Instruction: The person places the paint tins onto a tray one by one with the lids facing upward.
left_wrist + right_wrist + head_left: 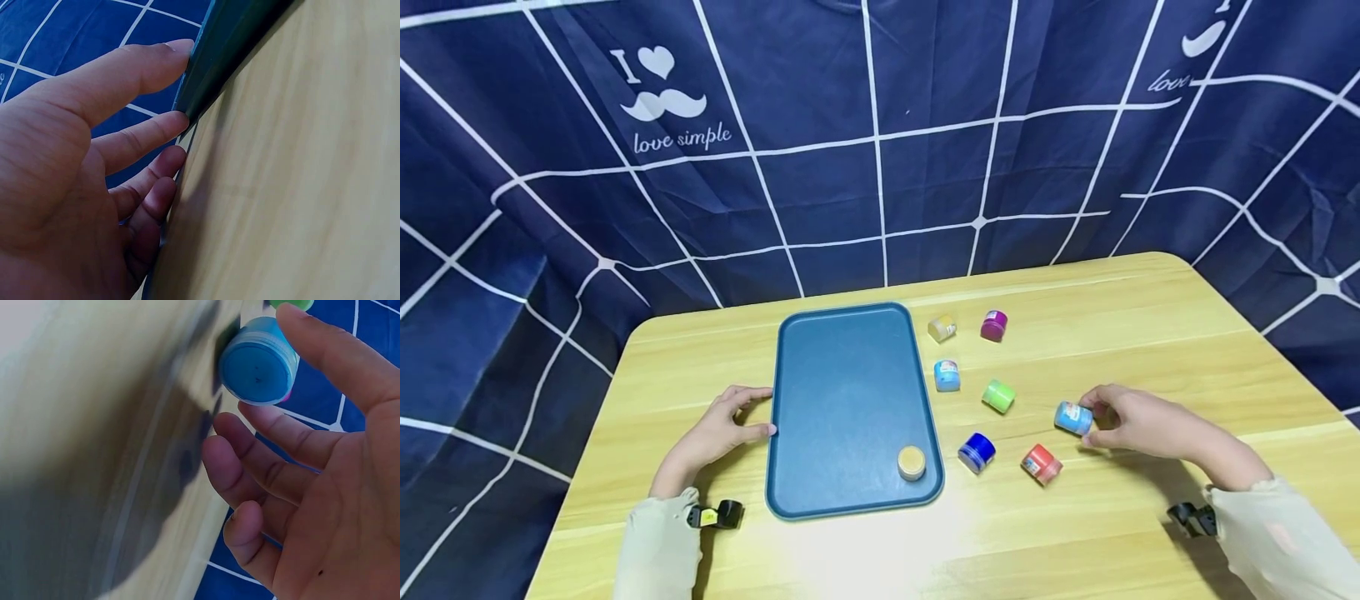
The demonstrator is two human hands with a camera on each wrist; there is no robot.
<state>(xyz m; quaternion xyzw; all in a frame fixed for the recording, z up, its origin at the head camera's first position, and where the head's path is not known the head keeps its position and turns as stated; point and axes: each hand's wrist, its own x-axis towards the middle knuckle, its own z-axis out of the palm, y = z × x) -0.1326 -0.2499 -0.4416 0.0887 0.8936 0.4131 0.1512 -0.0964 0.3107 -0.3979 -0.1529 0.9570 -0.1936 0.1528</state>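
Observation:
My right hand pinches a light blue paint jar between thumb and index finger at the right of the table. In the right wrist view, the round end of this jar faces the camera, and the other fingers curl loosely below it. At the left edge of the blue tray, my left hand touches the rim with thumb and fingertips. The left wrist view shows those fingertips against the tray's side wall. A tan-topped jar stands in the tray's near right corner.
Between tray and right hand lie a dark blue jar, a red jar, a green jar, another light blue jar, a yellow jar and a purple jar. A dark blue curtain hangs behind the table.

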